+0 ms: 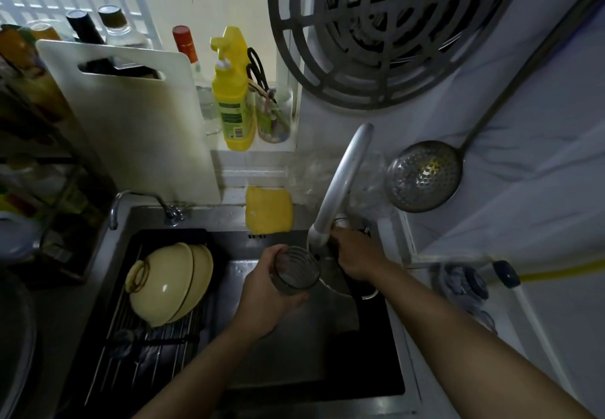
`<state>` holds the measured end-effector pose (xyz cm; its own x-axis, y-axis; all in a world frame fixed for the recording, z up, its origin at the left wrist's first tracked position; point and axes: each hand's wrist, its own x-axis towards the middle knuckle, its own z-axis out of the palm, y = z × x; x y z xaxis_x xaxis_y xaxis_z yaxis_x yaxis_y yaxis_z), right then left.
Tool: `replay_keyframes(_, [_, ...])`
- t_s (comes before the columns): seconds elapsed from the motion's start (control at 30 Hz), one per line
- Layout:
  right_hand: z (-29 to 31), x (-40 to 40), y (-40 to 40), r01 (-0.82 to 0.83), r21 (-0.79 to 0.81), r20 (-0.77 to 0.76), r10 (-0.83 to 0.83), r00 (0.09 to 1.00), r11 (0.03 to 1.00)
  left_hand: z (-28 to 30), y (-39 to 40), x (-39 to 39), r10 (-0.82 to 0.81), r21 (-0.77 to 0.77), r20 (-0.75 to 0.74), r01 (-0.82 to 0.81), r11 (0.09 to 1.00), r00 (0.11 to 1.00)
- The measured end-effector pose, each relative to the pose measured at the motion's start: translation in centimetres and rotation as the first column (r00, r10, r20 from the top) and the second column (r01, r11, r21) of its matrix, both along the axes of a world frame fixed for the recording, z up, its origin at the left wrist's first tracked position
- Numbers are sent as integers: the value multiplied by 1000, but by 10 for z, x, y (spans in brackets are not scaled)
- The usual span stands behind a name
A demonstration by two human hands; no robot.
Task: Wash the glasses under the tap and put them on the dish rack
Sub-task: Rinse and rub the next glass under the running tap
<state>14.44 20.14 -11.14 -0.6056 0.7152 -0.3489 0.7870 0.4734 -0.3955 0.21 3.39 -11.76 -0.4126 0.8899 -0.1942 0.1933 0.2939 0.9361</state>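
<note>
glass (296, 271): held over the sink (294, 363), just left of the tap's spout end and a little toward the person; tilted, its open mouth turned up toward the camera.
left hand (268, 291): fingers (266, 256) wrapped round the glass wall from the left and underneath, gripping it firmly.
right hand (355, 255): just right of the tap (340, 186), at its base; fingers curled over what looks like the handle, but the pipe hides them, so i cannot tell how tight the hold is.
water: no stream visible at the spout end; too dim to be sure.
key relation: the glass mouth sits beside the spout end, nearly touching, not yet squarely beneath it; the left hand is the nearer one to bring it under.
dish rack (154, 343): left of the tap, across the sink's left side, with cream bowls (170, 282) upturned at its far end; bare wires nearer the person.
likely step: opening the tap, then rinsing.
</note>
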Motion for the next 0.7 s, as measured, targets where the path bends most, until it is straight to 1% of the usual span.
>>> replay_keyframes(0.1, [2,5,-3,-83,42,17,83,996,996,-1,2,-1,17,8,42,-18,1000,999])
replay_keyframes(0.13, [7,4,-5,-104,65,-3,104,995,992,-1,3,-1,23,12,51,-24,1000,998])
replay_keyframes(0.17, [12,4,-8,-108,75,-57,113,992,991,-1,3,-1,20,16,54,-21,1000,998])
replay_keyframes(0.2, [17,6,-13,-98,69,-158,108,982,993,-1,3,-3,11,22,50,-12,1000,999])
replay_keyframes(0.27, [30,10,-31,-83,42,-360,93,928,996,-2,4,-6,-7,28,55,5,1000,998])
replay_keyframes(0.33, [31,14,-48,-158,23,-445,152,883,987,-3,6,-11,-24,25,92,22,999,996])
replay_keyframes(0.37, [25,16,-54,-225,25,-451,212,867,974,-3,7,-14,-33,16,122,31,999,992])
replay_keyframes(0.43, [14,19,-63,-344,68,-379,343,859,937,-2,8,-17,-56,-2,184,57,998,981])
replay_keyframes(0.5, [13,16,-65,-373,106,-289,388,875,922,0,9,-18,-95,-14,233,101,995,968])
replay_keyframes(0.53, [16,14,-66,-368,91,-250,379,891,925,0,9,-19,-113,-26,261,124,992,959])
replay_keyframes(0.63, [24,2,-69,-396,-44,-173,383,907,917,-3,9,-23,-143,-64,383,181,981,913])
replay_keyframes(0.7, [27,-6,-70,-437,-148,-186,409,894,887,-7,8,-25,-144,-69,485,202,977,863])
